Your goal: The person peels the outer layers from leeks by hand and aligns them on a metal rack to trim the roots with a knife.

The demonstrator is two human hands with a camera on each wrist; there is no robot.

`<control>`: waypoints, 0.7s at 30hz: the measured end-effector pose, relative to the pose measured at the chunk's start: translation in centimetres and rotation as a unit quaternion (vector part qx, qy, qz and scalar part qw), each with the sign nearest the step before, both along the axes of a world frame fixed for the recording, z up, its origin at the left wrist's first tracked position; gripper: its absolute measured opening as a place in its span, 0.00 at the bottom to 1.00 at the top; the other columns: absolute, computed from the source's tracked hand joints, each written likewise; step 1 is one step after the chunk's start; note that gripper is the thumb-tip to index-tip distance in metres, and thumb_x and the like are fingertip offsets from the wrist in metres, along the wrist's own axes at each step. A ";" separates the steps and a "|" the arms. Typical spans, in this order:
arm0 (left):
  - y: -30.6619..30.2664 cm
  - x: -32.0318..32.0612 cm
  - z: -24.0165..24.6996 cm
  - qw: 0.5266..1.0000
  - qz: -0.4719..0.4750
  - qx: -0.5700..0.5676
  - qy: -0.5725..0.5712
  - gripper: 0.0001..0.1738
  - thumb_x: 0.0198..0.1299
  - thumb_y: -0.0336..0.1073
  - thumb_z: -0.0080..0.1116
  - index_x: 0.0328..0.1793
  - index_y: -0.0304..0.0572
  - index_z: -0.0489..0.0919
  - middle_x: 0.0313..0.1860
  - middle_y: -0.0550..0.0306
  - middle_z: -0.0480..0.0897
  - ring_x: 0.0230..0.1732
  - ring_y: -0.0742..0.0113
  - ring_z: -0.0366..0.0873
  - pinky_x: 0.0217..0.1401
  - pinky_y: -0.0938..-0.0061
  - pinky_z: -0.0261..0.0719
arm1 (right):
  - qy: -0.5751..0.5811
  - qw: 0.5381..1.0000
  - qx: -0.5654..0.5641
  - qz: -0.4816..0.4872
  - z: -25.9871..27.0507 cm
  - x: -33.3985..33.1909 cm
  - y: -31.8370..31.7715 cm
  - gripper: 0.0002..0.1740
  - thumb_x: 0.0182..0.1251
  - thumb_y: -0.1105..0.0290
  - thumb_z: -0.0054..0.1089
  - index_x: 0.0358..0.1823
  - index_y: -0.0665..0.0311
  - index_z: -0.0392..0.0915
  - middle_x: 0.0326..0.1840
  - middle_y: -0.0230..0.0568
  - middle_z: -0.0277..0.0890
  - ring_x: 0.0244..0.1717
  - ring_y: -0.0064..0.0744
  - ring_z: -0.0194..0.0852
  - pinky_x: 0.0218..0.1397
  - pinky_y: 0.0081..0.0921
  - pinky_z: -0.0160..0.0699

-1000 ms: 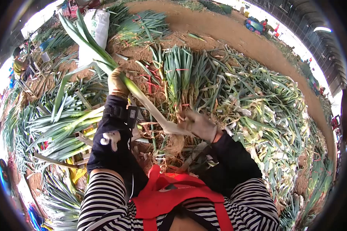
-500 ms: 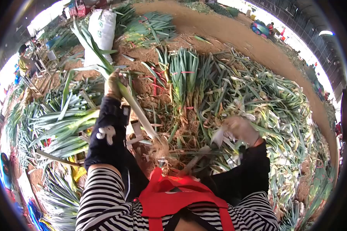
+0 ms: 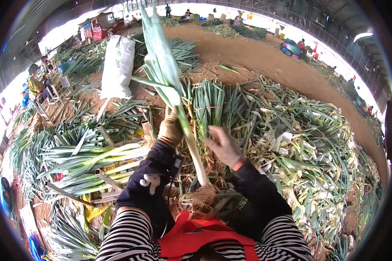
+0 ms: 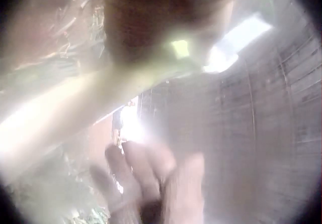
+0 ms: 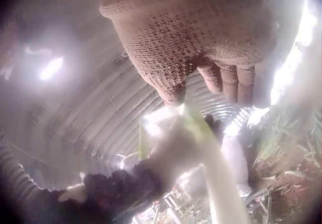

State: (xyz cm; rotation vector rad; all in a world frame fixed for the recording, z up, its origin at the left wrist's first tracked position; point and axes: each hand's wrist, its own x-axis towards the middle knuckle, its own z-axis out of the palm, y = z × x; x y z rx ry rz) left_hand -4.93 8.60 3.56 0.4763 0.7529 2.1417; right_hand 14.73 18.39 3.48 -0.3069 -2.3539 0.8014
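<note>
In the head view my gloved left hand (image 3: 170, 126) grips a long leek (image 3: 190, 145) round its shaft, leafy top pointing up and roots down. My right hand (image 3: 224, 145), also gloved, is just right of the shaft with fingers spread, and no object shows in it. The left wrist view is blurred: the pale shaft (image 4: 65, 103) crosses under my left hand (image 4: 161, 23), with fingers of my right hand (image 4: 151, 184) below. From the right wrist, my right hand (image 5: 191, 43) hangs above the leek (image 5: 221, 184), its fingertips bent down; whether they touch is unclear.
A tied leek bundle (image 3: 208, 102) stands ahead, beside a large heap of stripped leaves (image 3: 309, 152) on the right. Leeks (image 3: 87, 161) lie over a wooden frame at left. Beyond are a white sack (image 3: 117, 65), a dirt path (image 3: 244, 52) and a seated person (image 3: 35, 82).
My left hand has brought the leek rightward and more upright. My right hand left the root end, swung right with a pale strip, and is back beside the shaft without it. The head view tilted up.
</note>
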 end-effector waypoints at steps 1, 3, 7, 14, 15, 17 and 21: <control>0.5 1.2 -0.2 0.998 0.012 0.039 0.046 0.33 0.66 0.41 0.55 0.75 0.54 0.57 0.57 0.54 0.72 0.52 0.62 0.71 0.54 0.67 0.73 | 0.002 0.999 0.027 -0.018 -0.2 -1.0 -0.5 0.28 0.67 0.51 0.58 0.58 0.64 0.68 0.53 0.57 0.77 0.52 0.48 0.79 0.54 0.38 0.80; 1.8 3.6 -0.9 0.994 0.037 0.084 0.065 0.34 0.67 0.27 0.48 0.77 0.56 0.52 0.62 0.52 0.70 0.56 0.59 0.71 0.59 0.65 0.72 | 0.032 0.996 0.064 -0.061 -0.5 -2.7 -1.1 0.27 0.65 0.53 0.60 0.55 0.66 0.68 0.49 0.59 0.77 0.48 0.53 0.79 0.48 0.42 0.79; 2.7 5.5 -2.0 0.996 -0.024 0.089 -0.010 0.24 0.68 0.28 0.50 0.69 0.44 0.64 0.60 0.50 0.75 0.59 0.56 0.74 0.63 0.61 0.73 | 0.077 0.981 0.089 -0.154 -1.4 -4.2 -1.1 0.25 0.65 0.54 0.59 0.52 0.68 0.70 0.43 0.59 0.76 0.42 0.60 0.76 0.42 0.48 0.74; 3.1 4.9 -3.8 0.996 0.007 0.055 -0.065 0.19 0.67 0.37 0.55 0.61 0.41 0.72 0.51 0.54 0.80 0.51 0.61 0.78 0.57 0.66 0.76 | 0.074 0.976 0.099 -0.177 -4.2 -5.1 -1.2 0.18 0.69 0.57 0.56 0.36 0.69 0.71 0.30 0.60 0.75 0.33 0.63 0.74 0.35 0.52 0.70; 2.8 5.2 -3.2 0.996 0.002 0.053 -0.068 0.18 0.67 0.38 0.55 0.60 0.41 0.74 0.49 0.55 0.81 0.50 0.63 0.78 0.56 0.67 0.75 | 0.104 0.977 0.089 -0.163 -4.4 -5.2 -0.9 0.18 0.69 0.58 0.56 0.34 0.69 0.71 0.30 0.60 0.75 0.33 0.63 0.74 0.34 0.52 0.69; 2.7 3.7 -4.5 0.995 -0.042 0.041 -0.083 0.19 0.67 0.39 0.55 0.61 0.41 0.73 0.49 0.55 0.81 0.49 0.62 0.77 0.56 0.68 0.75 | 0.140 0.978 0.057 -0.147 -3.5 -4.9 -1.1 0.19 0.68 0.59 0.57 0.30 0.71 0.72 0.30 0.60 0.75 0.33 0.60 0.75 0.34 0.49 0.68; 1.9 4.8 -1.6 0.976 -0.131 0.124 -0.123 0.19 0.66 0.44 0.56 0.56 0.40 0.75 0.41 0.54 0.81 0.41 0.59 0.79 0.48 0.64 0.79 | 0.246 0.925 -0.290 -0.023 -6.5 -5.6 1.1 0.10 0.71 0.70 0.54 0.42 0.73 0.78 0.36 0.46 0.80 0.35 0.27 0.74 0.41 0.27 0.73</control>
